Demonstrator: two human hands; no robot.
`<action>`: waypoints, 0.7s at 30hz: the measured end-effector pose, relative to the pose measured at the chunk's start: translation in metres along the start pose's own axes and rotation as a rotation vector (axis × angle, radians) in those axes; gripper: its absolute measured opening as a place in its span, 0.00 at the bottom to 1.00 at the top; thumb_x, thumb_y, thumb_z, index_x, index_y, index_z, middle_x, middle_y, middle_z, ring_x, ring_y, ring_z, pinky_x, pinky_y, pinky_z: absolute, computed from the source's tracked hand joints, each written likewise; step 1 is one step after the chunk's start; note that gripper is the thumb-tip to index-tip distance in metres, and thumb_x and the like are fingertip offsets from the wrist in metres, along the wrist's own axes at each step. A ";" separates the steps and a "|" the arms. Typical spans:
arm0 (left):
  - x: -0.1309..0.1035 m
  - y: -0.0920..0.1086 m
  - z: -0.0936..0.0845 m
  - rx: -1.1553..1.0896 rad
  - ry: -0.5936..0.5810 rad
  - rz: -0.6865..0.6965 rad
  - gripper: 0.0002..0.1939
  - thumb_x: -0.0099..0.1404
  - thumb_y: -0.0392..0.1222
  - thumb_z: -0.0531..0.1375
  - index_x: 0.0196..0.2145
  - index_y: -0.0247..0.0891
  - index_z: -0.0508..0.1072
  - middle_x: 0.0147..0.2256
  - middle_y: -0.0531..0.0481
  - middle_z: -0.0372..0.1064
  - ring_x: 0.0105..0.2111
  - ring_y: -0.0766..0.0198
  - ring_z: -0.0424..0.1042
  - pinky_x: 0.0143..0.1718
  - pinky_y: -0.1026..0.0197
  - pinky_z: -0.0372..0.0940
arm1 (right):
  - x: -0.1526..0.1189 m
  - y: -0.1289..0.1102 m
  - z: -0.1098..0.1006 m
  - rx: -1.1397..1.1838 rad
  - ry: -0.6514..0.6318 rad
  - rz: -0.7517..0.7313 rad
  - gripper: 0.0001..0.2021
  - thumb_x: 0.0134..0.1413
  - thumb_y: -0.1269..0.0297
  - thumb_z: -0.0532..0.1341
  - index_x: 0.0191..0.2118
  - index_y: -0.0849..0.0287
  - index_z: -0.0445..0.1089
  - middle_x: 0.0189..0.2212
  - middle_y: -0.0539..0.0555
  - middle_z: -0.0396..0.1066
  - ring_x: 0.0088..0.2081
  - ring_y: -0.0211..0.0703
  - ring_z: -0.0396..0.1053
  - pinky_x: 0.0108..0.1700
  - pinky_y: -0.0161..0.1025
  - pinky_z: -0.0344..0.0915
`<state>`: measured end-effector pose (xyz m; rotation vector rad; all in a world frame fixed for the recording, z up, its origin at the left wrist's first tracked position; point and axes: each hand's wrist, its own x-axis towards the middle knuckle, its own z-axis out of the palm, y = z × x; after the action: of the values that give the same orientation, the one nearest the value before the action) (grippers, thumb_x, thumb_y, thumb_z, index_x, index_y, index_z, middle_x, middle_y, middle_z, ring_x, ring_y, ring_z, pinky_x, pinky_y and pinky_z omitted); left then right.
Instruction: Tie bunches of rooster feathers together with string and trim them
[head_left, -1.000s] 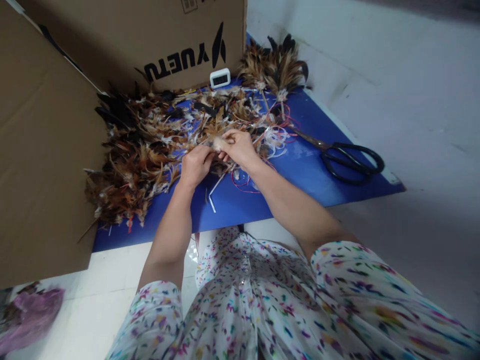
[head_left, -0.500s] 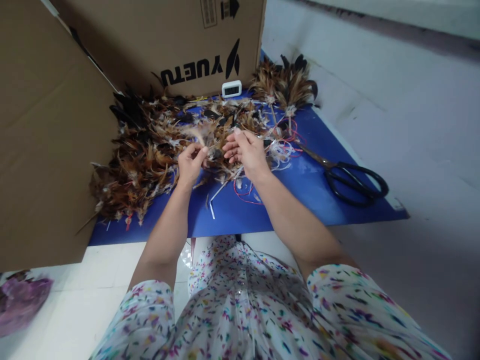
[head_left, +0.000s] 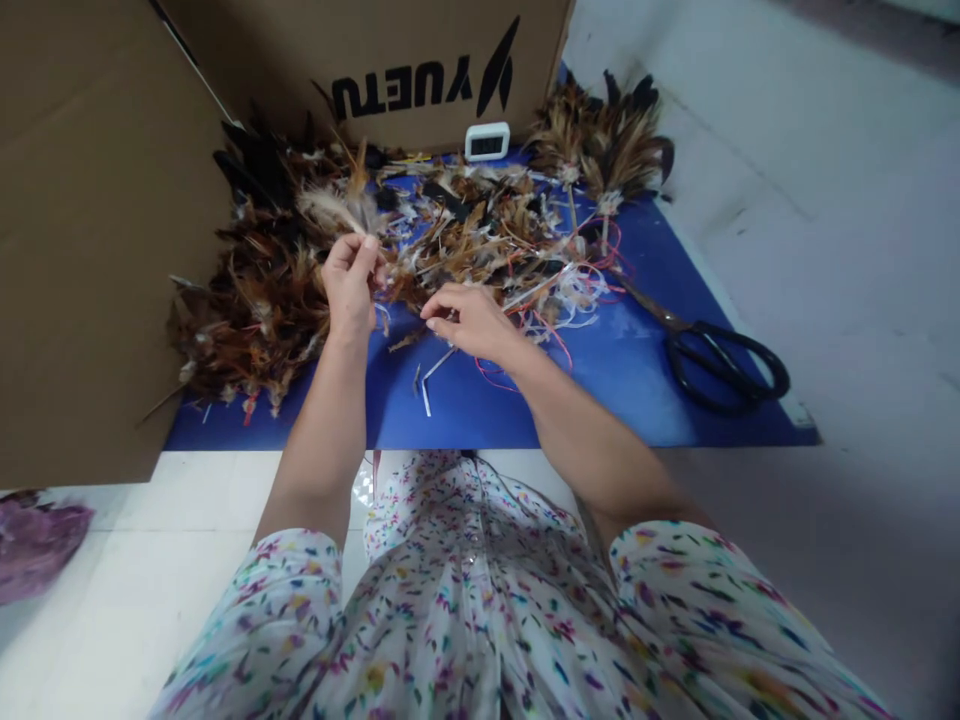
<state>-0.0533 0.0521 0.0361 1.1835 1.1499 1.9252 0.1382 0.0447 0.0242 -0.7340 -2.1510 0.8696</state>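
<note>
My left hand [head_left: 351, 280] is closed, with thumb and fingers pinching feathers [head_left: 335, 212] that are pale and fluffy and point up and left. It is over the right edge of a large heap of brown feathers [head_left: 259, 310]. Lower and to the right, my right hand [head_left: 472, 318] has its fingers loosely bent, thumb slightly apart, with nothing visible in it. It hovers by the near edge of a scattered pile of brown and black loose feathers [head_left: 480, 225]. A small feather [head_left: 406, 342] lies just left of it on the blue tabletop [head_left: 480, 420].
Large black-handled scissors [head_left: 724, 365] lie at the right. White strips [head_left: 581, 300] and red string [head_left: 566, 350] tangle beside the pile. A white digital clock [head_left: 487, 142] stands before a cardboard box [head_left: 405, 50]. Feather bundles on sticks [head_left: 604, 150] lie at the back right.
My left hand has moved left and up with the pale feathers. My right hand has moved down and left, nearer the front edge. The whole view has shifted slightly.
</note>
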 end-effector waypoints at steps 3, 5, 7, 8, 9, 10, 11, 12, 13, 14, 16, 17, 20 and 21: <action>0.003 0.000 -0.001 -0.066 0.022 0.007 0.18 0.60 0.52 0.70 0.28 0.39 0.68 0.22 0.59 0.63 0.17 0.76 0.59 0.18 0.68 0.51 | -0.001 -0.002 0.012 -0.226 -0.102 -0.107 0.07 0.59 0.72 0.63 0.41 0.60 0.77 0.41 0.56 0.74 0.44 0.46 0.67 0.52 0.45 0.61; 0.004 -0.002 -0.001 -0.064 0.026 -0.004 0.17 0.61 0.50 0.69 0.28 0.39 0.68 0.22 0.59 0.62 0.17 0.75 0.60 0.19 0.68 0.51 | -0.001 -0.005 0.021 -0.377 -0.175 -0.128 0.08 0.62 0.69 0.62 0.44 0.61 0.77 0.44 0.58 0.73 0.48 0.49 0.65 0.55 0.47 0.60; 0.005 -0.005 -0.001 -0.047 0.017 -0.020 0.16 0.62 0.49 0.68 0.28 0.39 0.68 0.22 0.58 0.61 0.18 0.75 0.62 0.20 0.68 0.53 | 0.000 -0.009 0.027 -0.516 -0.240 -0.118 0.09 0.64 0.67 0.62 0.46 0.62 0.77 0.47 0.61 0.72 0.50 0.53 0.63 0.54 0.48 0.59; 0.005 -0.005 -0.001 -0.041 0.006 -0.025 0.15 0.62 0.48 0.68 0.28 0.39 0.68 0.22 0.58 0.61 0.19 0.74 0.63 0.21 0.69 0.53 | 0.000 -0.011 0.030 -0.572 -0.266 -0.108 0.10 0.64 0.66 0.62 0.47 0.62 0.77 0.48 0.62 0.72 0.51 0.54 0.62 0.53 0.49 0.59; 0.004 -0.006 -0.001 -0.035 -0.007 -0.029 0.15 0.63 0.47 0.68 0.28 0.38 0.68 0.22 0.58 0.61 0.19 0.74 0.63 0.21 0.69 0.53 | 0.001 -0.012 0.033 -0.617 -0.287 -0.101 0.10 0.64 0.65 0.62 0.48 0.62 0.76 0.49 0.62 0.72 0.52 0.55 0.62 0.52 0.49 0.58; 0.004 -0.006 0.000 -0.028 -0.020 -0.033 0.14 0.63 0.47 0.68 0.28 0.38 0.68 0.22 0.58 0.62 0.19 0.74 0.63 0.20 0.69 0.53 | 0.002 -0.013 0.035 -0.651 -0.304 -0.097 0.11 0.65 0.64 0.62 0.48 0.63 0.76 0.49 0.63 0.71 0.52 0.55 0.61 0.51 0.49 0.58; 0.003 -0.006 0.000 -0.022 -0.033 -0.037 0.14 0.64 0.46 0.67 0.28 0.38 0.68 0.22 0.58 0.62 0.18 0.74 0.62 0.20 0.69 0.53 | 0.002 -0.014 0.037 -0.675 -0.314 -0.096 0.11 0.66 0.64 0.61 0.48 0.64 0.75 0.49 0.64 0.71 0.52 0.55 0.61 0.51 0.49 0.58; 0.002 -0.006 0.001 -0.016 -0.046 -0.040 0.14 0.64 0.45 0.67 0.28 0.38 0.68 0.22 0.58 0.62 0.18 0.75 0.61 0.19 0.69 0.52 | 0.003 -0.014 0.040 -0.695 -0.319 -0.098 0.11 0.67 0.64 0.59 0.47 0.65 0.75 0.49 0.64 0.71 0.52 0.56 0.61 0.50 0.48 0.58; 0.001 -0.006 0.001 -0.010 -0.059 -0.042 0.14 0.64 0.45 0.67 0.28 0.38 0.68 0.22 0.58 0.62 0.17 0.75 0.60 0.18 0.69 0.51 | 0.003 -0.014 0.042 -0.713 -0.317 -0.102 0.12 0.68 0.64 0.57 0.47 0.66 0.74 0.48 0.65 0.71 0.52 0.56 0.62 0.50 0.48 0.58; 0.000 -0.006 0.002 -0.005 -0.074 -0.048 0.14 0.64 0.44 0.67 0.27 0.38 0.68 0.22 0.58 0.63 0.16 0.76 0.59 0.17 0.69 0.50 | 0.003 -0.014 0.044 -0.730 -0.313 -0.109 0.12 0.69 0.66 0.55 0.47 0.67 0.74 0.48 0.66 0.71 0.52 0.56 0.62 0.50 0.49 0.58; -0.001 -0.006 0.002 0.004 -0.105 -0.073 0.14 0.63 0.45 0.67 0.27 0.38 0.67 0.21 0.58 0.63 0.15 0.76 0.58 0.16 0.69 0.49 | 0.002 -0.013 0.046 -0.755 -0.302 -0.121 0.13 0.70 0.70 0.52 0.46 0.69 0.73 0.47 0.68 0.72 0.52 0.56 0.62 0.50 0.49 0.58; -0.002 -0.006 0.002 0.007 -0.117 -0.094 0.14 0.63 0.45 0.68 0.27 0.38 0.67 0.21 0.58 0.63 0.15 0.76 0.58 0.15 0.69 0.48 | 0.002 -0.013 0.047 -0.757 -0.296 -0.124 0.14 0.69 0.71 0.51 0.46 0.69 0.73 0.47 0.68 0.72 0.51 0.57 0.63 0.50 0.49 0.58; -0.004 -0.003 0.003 0.005 -0.129 -0.169 0.16 0.60 0.46 0.70 0.27 0.38 0.67 0.20 0.58 0.64 0.15 0.75 0.60 0.14 0.69 0.49 | 0.001 -0.012 0.043 -0.685 -0.259 -0.105 0.11 0.68 0.72 0.52 0.44 0.69 0.71 0.45 0.68 0.72 0.49 0.55 0.65 0.50 0.49 0.58; -0.005 -0.002 0.003 0.000 -0.128 -0.189 0.16 0.59 0.46 0.70 0.27 0.38 0.67 0.20 0.58 0.65 0.15 0.75 0.60 0.14 0.70 0.50 | 0.001 -0.010 0.040 -0.612 -0.236 -0.079 0.09 0.67 0.72 0.53 0.43 0.67 0.71 0.44 0.66 0.73 0.47 0.53 0.66 0.49 0.48 0.59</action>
<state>-0.0483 0.0503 0.0334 1.1367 1.1498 1.6845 0.1048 0.0251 0.0110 -0.8589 -2.6752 0.2491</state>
